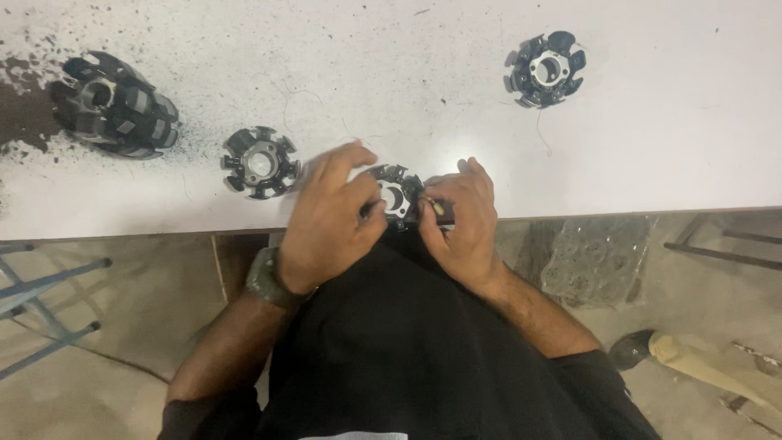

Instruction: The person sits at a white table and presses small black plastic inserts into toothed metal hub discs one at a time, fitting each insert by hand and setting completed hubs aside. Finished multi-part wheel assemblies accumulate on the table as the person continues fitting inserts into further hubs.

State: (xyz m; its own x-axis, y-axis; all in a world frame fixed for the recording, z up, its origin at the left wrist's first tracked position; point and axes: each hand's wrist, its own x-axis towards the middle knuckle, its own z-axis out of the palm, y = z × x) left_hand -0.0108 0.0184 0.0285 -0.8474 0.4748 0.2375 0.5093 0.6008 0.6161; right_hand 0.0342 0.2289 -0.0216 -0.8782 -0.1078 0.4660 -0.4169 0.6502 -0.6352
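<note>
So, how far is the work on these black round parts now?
One stator core is in hand at the table edge: the left hand holds it, the right hand works its side. A stack of cores and two single cores lie apart; I cannot tell which are finished.

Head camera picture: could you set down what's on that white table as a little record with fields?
Surface: white table, black specks and a dark stain at its left end
Held part: black ring-shaped stator core at the near edge
Left hand: grips the core's left side
Right hand: on the core's right side, fingers pinching something small, too blurred to name
Loose single cores: one left of the hands, one far right
Stacked cores: far left
Wrist: dark watch, left arm
</note>
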